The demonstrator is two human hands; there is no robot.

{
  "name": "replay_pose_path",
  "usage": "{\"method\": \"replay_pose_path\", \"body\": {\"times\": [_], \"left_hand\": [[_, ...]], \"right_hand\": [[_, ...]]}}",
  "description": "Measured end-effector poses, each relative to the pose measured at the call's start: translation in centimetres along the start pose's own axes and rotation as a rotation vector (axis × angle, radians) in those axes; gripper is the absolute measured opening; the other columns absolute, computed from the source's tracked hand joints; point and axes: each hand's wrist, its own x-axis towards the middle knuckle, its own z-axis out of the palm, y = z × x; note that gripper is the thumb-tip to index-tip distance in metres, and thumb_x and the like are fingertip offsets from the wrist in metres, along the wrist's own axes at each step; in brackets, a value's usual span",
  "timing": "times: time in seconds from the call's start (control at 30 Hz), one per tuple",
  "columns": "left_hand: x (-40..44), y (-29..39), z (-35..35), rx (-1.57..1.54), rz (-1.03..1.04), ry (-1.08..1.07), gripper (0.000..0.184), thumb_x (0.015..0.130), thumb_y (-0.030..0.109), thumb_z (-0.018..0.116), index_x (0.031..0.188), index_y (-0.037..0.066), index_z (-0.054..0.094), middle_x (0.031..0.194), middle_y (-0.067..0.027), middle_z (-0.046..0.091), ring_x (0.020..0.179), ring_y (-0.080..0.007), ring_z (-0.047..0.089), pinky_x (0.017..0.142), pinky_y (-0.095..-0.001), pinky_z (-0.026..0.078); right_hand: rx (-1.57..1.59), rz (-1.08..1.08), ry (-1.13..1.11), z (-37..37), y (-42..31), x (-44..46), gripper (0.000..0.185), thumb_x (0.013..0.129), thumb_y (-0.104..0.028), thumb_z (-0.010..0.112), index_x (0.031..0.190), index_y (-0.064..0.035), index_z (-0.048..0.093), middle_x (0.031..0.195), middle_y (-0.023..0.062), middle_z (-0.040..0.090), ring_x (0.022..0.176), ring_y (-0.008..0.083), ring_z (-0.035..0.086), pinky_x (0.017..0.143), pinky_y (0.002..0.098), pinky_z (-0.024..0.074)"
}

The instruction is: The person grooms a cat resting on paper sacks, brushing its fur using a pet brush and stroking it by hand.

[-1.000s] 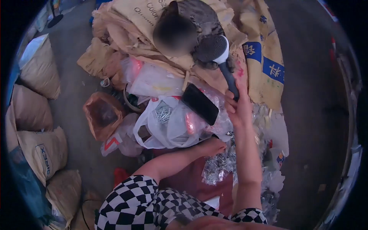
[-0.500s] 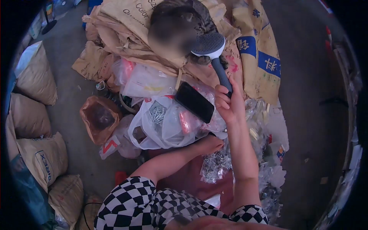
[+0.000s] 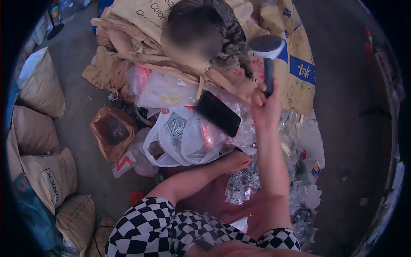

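Observation:
My right hand (image 3: 266,107) is closed round the dark handle of a pet grooming brush (image 3: 269,70), its oval grey head pointing away from me. Just left of the brush head, not touching it, a striped tabby cat (image 3: 231,32) lies on brown paper sacks; part of it is blurred out. My left hand (image 3: 238,162) is closed and low, beside a clear bag of screws (image 3: 242,185); what its fingers hold, if anything, is hidden. Between my hands and the cat lies a black smartphone (image 3: 218,113) on plastic bags.
A white plastic bag (image 3: 171,147) with screws stands left of the phone, and an opened brown paper bag (image 3: 112,132) is further left. Filled sacks (image 3: 47,175) line the left side. Printed paper sacks (image 3: 299,90) and clear plastic packets (image 3: 302,197) lie on the right.
My right hand has moved right and slightly up with the brush, whose head has come away from the cat's fur. My left hand has stayed almost where it was.

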Motion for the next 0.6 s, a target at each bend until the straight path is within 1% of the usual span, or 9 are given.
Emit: {"method": "replay_pose_path", "body": {"times": [0.03,0.1,0.2,0.23,0.3,0.33,0.4,0.53,0.6], "left_hand": [[0.0,-0.2,0.2,0.000,-0.001,-0.001,0.014,0.087,0.020,0.058,0.092,0.008,0.065,0.075,-0.0146,0.065,0.066,-0.0324,0.064,0.063,-0.0431,0.050],[0.1,-0.6,0.7,0.104,0.002,-0.002,0.016,0.087,0.022,0.058,0.090,0.009,0.066,0.076,-0.0133,0.065,0.069,-0.0316,0.064,0.065,-0.0432,0.050],[0.0,-0.8,1.1,0.061,0.052,0.101,0.018,0.085,0.021,0.058,0.079,0.005,0.062,0.074,-0.0163,0.064,0.071,-0.0346,0.064,0.066,-0.0461,0.049],[0.1,-0.8,1.1,0.065,0.049,0.104,0.018,0.085,0.021,0.058,0.079,0.005,0.062,0.074,-0.0163,0.064,0.071,-0.0346,0.064,0.066,-0.0461,0.049],[0.2,-0.9,1.2,0.068,0.050,0.081,0.018,0.085,0.021,0.058,0.080,0.005,0.064,0.075,-0.0160,0.065,0.072,-0.0348,0.064,0.067,-0.0454,0.050],[0.1,-0.9,1.2,0.072,0.045,0.078,0.018,0.085,0.021,0.058,0.080,0.005,0.064,0.075,-0.0160,0.065,0.072,-0.0348,0.064,0.067,-0.0454,0.050],[0.0,-1.0,1.1,0.082,0.031,0.056,0.017,0.086,0.024,0.059,0.086,0.009,0.067,0.078,-0.0128,0.065,0.071,-0.0327,0.064,0.066,-0.0440,0.051],[0.0,-1.1,1.3,0.049,0.021,0.053,0.017,0.086,0.023,0.059,0.085,0.008,0.067,0.079,-0.0131,0.066,0.072,-0.0330,0.064,0.065,-0.0446,0.051],[0.1,-1.5,1.7,0.042,0.040,0.081,0.017,0.086,0.023,0.058,0.086,0.008,0.066,0.079,-0.0134,0.066,0.073,-0.0330,0.065,0.066,-0.0448,0.051]], "right_hand": [[0.001,0.000,0.001,0.2,-0.4,0.5,0.026,0.099,-0.033,0.049,0.110,-0.0093,0.051,0.072,-0.0007,0.047,0.048,0.0037,0.031,0.039,0.0192,0.0245],[-0.213,-0.285,-0.033,1.1,-1.4,1.5,0.035,0.099,-0.031,0.049,0.128,-0.0112,0.048,0.072,-0.0019,0.046,0.050,0.0043,0.031,0.042,0.0199,0.0255],[-0.509,-0.371,0.005,3.6,-2.4,1.9,0.042,0.098,-0.029,0.050,0.137,-0.0149,0.046,0.072,-0.0030,0.046,0.052,0.0035,0.034,0.044,0.0196,0.0275],[-0.506,-0.369,0.001,4.6,-2.5,2.0,0.042,0.098,-0.029,0.050,0.137,-0.0149,0.046,0.072,-0.0030,0.046,0.052,0.0035,0.034,0.044,0.0196,0.0275],[-0.844,-0.407,-0.179,6.2,-2.4,2.5,0.036,0.097,-0.029,0.052,0.131,-0.0148,0.055,0.071,-0.0034,0.048,0.056,0.0025,0.039,0.047,0.0181,0.0303],[-0.838,-0.405,-0.179,6.7,-1.9,3.6,0.036,0.097,-0.029,0.052,0.131,-0.0148,0.055,0.071,-0.0034,0.048,0.056,0.0025,0.039,0.047,0.0181,0.0303],[-0.931,-0.610,-0.382,8.4,-0.4,6.5,0.034,0.095,-0.027,0.057,0.123,-0.0075,0.060,0.074,-0.0019,0.054,0.060,0.0063,0.049,0.055,0.0218,0.0395],[-0.931,-0.578,-0.479,12.4,1.8,8.8,0.033,0.091,-0.027,0.061,0.119,-0.0082,0.064,0.075,0.0009,0.059,0.065,0.0091,0.053,0.060,0.0236,0.0431],[-1.071,-0.462,-0.572,14.6,2.0,8.1,0.039,0.096,-0.028,0.056,0.129,-0.0066,0.056,0.114,0.0147,0.061,0.103,0.0205,0.057,0.089,0.0311,0.0432]]}}
